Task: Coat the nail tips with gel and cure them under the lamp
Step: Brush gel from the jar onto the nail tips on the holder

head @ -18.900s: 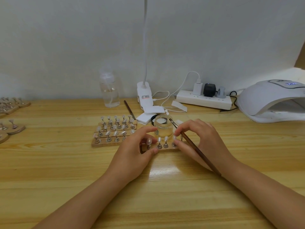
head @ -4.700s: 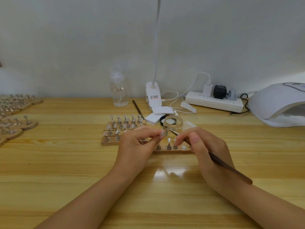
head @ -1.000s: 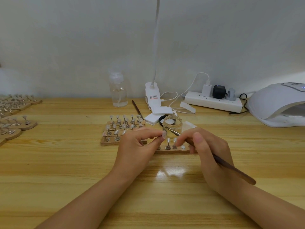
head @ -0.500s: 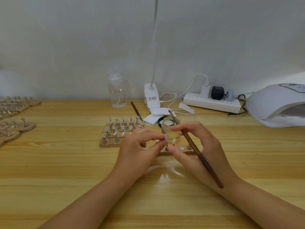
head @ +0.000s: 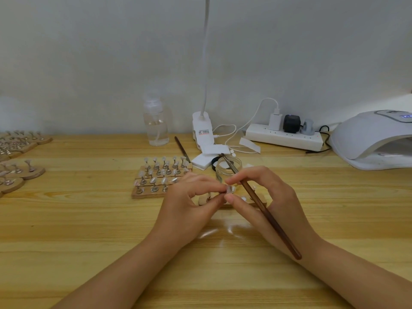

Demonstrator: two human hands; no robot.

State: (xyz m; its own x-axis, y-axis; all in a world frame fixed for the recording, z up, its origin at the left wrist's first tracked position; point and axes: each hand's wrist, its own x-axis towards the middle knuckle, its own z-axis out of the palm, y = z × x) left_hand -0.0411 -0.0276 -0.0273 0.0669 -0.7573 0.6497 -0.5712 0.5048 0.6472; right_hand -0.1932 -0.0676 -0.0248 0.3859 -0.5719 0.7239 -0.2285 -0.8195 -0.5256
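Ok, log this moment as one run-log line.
left hand: pinches clear nail tip | right hand: holds brown wooden brush, pinches tip | white curing lamp: unused

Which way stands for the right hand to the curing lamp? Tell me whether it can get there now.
Probably yes. Bare table lies between the right hand and the curing lamp, whose opening faces it. But that hand holds the brush and pinches a nail tip.

One head-worn wide-angle view looks forward and down across the wooden table (head: 66,230), close over both hands at centre frame, taking in the wall (head: 89,52) behind; no second view shares it.
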